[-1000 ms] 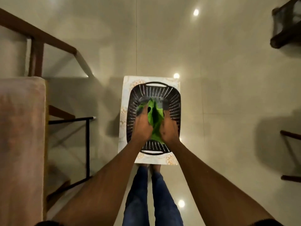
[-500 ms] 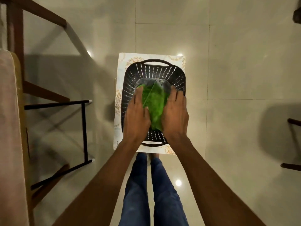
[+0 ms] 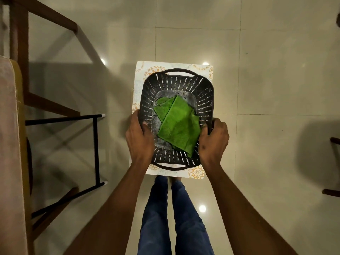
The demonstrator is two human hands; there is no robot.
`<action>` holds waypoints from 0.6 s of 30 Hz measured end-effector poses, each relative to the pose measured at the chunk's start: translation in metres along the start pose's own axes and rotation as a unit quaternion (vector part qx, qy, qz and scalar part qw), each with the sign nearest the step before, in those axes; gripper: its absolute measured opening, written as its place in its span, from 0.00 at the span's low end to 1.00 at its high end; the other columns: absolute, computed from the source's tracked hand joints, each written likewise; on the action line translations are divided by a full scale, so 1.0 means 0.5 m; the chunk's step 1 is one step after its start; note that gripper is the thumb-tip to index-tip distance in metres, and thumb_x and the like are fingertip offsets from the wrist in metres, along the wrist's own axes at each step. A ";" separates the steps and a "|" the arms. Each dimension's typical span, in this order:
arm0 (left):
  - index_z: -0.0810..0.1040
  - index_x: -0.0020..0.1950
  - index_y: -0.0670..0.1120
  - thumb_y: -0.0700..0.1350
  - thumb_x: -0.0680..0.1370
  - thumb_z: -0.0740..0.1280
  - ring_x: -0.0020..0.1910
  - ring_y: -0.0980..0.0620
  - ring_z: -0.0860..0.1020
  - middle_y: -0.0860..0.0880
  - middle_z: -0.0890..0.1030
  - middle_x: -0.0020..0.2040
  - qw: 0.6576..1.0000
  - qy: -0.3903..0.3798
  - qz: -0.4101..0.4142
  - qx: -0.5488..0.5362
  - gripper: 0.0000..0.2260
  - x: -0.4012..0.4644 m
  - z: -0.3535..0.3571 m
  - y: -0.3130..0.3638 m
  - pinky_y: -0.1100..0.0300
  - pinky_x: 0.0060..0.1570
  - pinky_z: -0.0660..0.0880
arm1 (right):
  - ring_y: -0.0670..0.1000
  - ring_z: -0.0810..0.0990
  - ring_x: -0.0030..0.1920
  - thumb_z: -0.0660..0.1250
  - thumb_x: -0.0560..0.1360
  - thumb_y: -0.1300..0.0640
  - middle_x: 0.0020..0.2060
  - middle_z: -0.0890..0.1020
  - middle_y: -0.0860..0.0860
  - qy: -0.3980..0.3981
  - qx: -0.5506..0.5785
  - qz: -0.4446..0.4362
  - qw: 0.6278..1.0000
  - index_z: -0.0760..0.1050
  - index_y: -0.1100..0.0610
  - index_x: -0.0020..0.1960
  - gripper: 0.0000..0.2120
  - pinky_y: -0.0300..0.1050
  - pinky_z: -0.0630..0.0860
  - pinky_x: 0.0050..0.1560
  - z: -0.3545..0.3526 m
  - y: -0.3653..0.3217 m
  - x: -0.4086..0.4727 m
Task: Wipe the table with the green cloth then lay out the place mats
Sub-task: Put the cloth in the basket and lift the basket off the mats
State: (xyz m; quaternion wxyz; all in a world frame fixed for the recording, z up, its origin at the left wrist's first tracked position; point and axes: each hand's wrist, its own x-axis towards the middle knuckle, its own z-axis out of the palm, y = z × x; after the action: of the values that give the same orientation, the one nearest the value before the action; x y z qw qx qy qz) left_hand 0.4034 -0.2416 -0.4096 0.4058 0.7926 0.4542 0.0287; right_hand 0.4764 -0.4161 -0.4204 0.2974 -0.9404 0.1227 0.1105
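Far left of the basket (image 3: 206, 92) stand a padded edge (image 3: 9, 144), a wooden frame (image 3: 46, 105) and a black metal frame (image 3: 95, 150) on the tiled floor (image 3: 266, 70). The left hand (image 3: 139, 138) grips the basket's left rim, thumb hooked inside the wall. The dark slotted basket sits on a white patterned board (image 3: 139, 85) whose nature I cannot tell. The green cloth (image 3: 178, 126) lies loosely folded on the basket's bottom, touched by neither hand. The right hand (image 3: 213, 140) grips the basket's right rim, fingers curled over the edge. Below the basket, legs in jeans (image 3: 156, 218) show.
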 end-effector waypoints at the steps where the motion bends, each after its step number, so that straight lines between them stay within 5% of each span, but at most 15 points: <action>1: 0.74 0.75 0.44 0.37 0.84 0.59 0.60 0.42 0.82 0.45 0.84 0.64 1.000 0.003 -0.007 0.001 0.19 0.001 0.003 -0.003 0.42 0.61 0.78 | 0.59 0.79 0.50 0.68 0.82 0.61 0.49 0.79 0.56 0.004 0.004 0.005 1.000 0.80 0.61 0.57 0.06 0.43 0.65 0.47 0.003 0.003 0.002; 9: 0.76 0.72 0.50 0.47 0.84 0.54 0.56 0.40 0.80 0.47 0.84 0.59 0.999 -0.016 -0.035 -0.009 0.19 -0.002 0.006 0.002 0.38 0.57 0.79 | 0.60 0.81 0.44 0.64 0.84 0.63 0.45 0.86 0.57 0.003 0.045 -0.027 0.999 0.82 0.61 0.56 0.08 0.43 0.62 0.42 0.001 0.020 -0.002; 13: 0.81 0.57 0.47 0.50 0.90 0.55 0.45 0.51 0.80 0.51 0.83 0.45 0.996 -0.040 0.028 -0.069 0.16 -0.014 -0.001 0.046 0.47 0.49 0.77 | 0.63 0.82 0.44 0.65 0.83 0.63 0.46 0.87 0.60 0.034 0.046 -0.027 0.998 0.83 0.62 0.55 0.08 0.44 0.63 0.43 -0.035 0.040 0.022; 18: 0.79 0.73 0.51 0.57 0.88 0.57 0.64 0.54 0.82 0.51 0.84 0.67 0.994 -0.050 0.009 -0.101 0.20 0.032 0.006 0.034 0.46 0.70 0.76 | 0.67 0.82 0.44 0.68 0.80 0.63 0.44 0.86 0.65 0.067 0.046 -0.010 0.997 0.82 0.64 0.50 0.06 0.46 0.62 0.41 -0.100 0.084 0.071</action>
State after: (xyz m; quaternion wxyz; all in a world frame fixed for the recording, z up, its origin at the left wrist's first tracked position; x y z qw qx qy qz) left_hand 0.4260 -0.2358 -0.4054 0.5062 0.7518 0.4207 0.0383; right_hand 0.5044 -0.4847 -0.4127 0.3324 -0.9322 0.1380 0.0390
